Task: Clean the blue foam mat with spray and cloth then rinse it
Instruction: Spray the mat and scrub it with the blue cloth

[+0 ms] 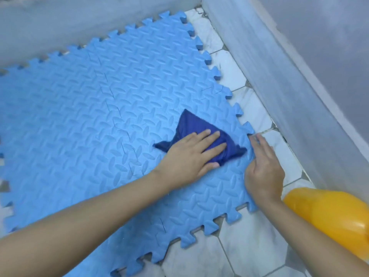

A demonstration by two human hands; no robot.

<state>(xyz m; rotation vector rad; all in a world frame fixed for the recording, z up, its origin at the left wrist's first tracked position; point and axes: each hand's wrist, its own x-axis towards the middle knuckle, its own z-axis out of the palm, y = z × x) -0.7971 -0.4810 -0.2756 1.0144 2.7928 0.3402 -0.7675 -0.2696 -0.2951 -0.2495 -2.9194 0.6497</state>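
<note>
The blue foam mat (89,120) with a leaf-embossed surface and jigsaw edges lies flat on the tiled floor and fills most of the view. A dark blue cloth (189,124) is bunched on the mat near its right edge. My left hand (191,156) presses flat on the cloth, fingers spread over it. My right hand (263,170) rests on the mat's right edge beside the cloth, fingertips at a jigsaw tab. A yellow plastic container (329,212) lies at the lower right, partly cut off by the frame; I cannot tell whether it is the spray bottle.
White hexagonal marble tiles (239,246) show along the mat's right and near sides. A grey wall with a raised skirting (289,80) runs along the right, and another wall (60,27) borders the mat's far side.
</note>
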